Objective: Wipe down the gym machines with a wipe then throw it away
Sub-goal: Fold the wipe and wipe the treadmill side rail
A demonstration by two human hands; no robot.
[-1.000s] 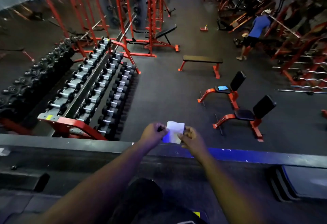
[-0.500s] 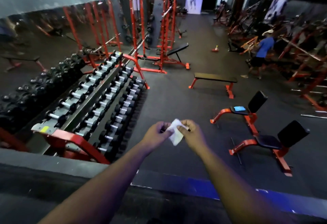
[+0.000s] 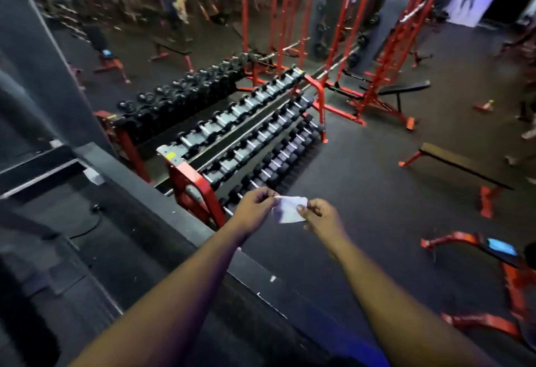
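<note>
Head view: thin, creased white wipe pinched between left hand and right hand, grip on opposite edges

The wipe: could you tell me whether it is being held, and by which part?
Yes: the left hand pinches the wipe at its left edge, the right hand at its right edge.

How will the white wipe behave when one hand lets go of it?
The wipe looks thin and creased, so it will probably flop down from the remaining pinch. The left hand and right hand hold it by its edges alone, so it seems very light. Probably no slipping.
</note>
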